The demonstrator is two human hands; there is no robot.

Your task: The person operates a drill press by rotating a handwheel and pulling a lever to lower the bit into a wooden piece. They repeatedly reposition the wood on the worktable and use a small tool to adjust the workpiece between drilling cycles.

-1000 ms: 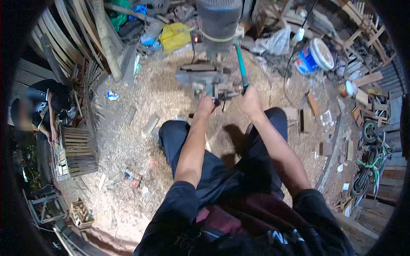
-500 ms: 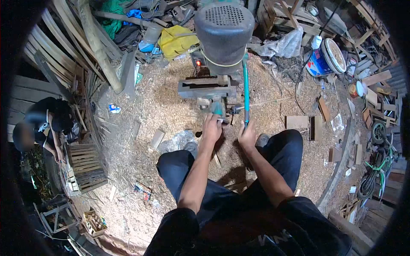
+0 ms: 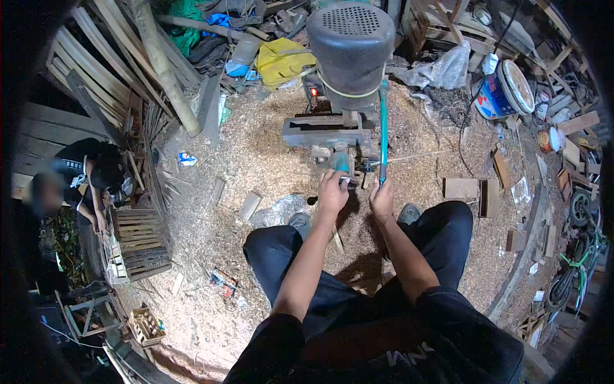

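Observation:
In the head view, a floor-standing machine with a dark motor housing (image 3: pixel 353 48) rises in front of me. Below the motor, a wooden workpiece (image 3: pixel 327 135) with a long slot lies across the machine's bed. My left hand (image 3: pixel 333 192) is closed around the handwheel (image 3: pixel 346 182) at the machine's front; the fingers partly cover it. My right hand (image 3: pixel 382 201) wraps around the lower end of the long teal lever (image 3: pixel 384 134) on the machine's right side. A small red light (image 3: pixel 314 91) glows left of the machine's column.
Wood shavings cover the floor (image 3: pixel 256 153). Wooden blocks (image 3: pixel 460 188) lie to the right, below a paint bucket (image 3: pixel 505 93). A yellow sack (image 3: pixel 281 63) lies behind. At left, another person (image 3: pixel 96 185) bends over a slatted crate (image 3: pixel 139 240). A bicycle (image 3: pixel 575 256) lies far right.
The view has shifted, so the scene sits farther right. Both my hands keep their places on the handwheel and lever. The other person's arms and head have moved over the crate.

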